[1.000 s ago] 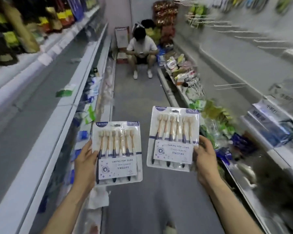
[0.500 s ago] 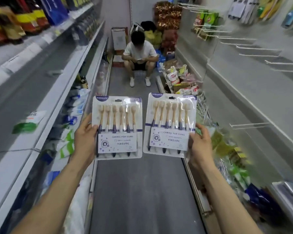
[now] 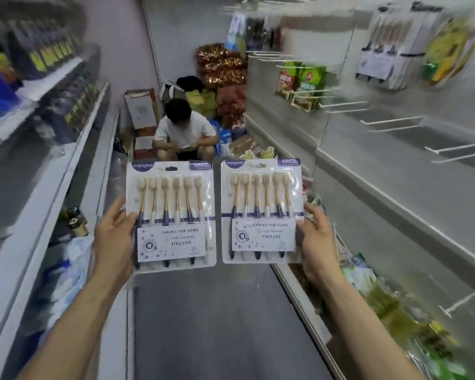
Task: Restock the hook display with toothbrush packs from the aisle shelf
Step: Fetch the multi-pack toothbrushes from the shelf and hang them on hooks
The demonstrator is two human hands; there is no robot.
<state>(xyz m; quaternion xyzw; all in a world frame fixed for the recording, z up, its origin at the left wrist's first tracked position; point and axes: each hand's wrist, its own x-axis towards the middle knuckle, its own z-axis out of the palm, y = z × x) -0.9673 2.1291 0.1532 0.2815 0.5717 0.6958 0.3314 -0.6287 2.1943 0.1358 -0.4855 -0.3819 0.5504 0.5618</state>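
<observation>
I hold two white toothbrush packs upright in front of me over the aisle floor. My left hand (image 3: 115,237) grips the left pack (image 3: 173,215) by its left edge, thumb on the front. My right hand (image 3: 317,237) grips the right pack (image 3: 262,209) by its right edge. Each pack shows several beige-headed brushes and a label reading "CARING FOR GUMS". The hook display (image 3: 390,122) runs along the wall on my right, with bare white hooks. Toothbrush packs (image 3: 381,45) hang on it at the upper right.
A person (image 3: 185,130) crouches in the aisle ahead, with boxes and bags piled behind. Shelves of bottles (image 3: 55,58) line the left side. Snack bags (image 3: 302,80) hang on hooks at the right, and green packets (image 3: 395,311) lie on the low right shelf.
The view has lifted and turned right, bringing the upper hooks and hanging toothbrush packs into sight. Both packs now sit level with each other and closer together.
</observation>
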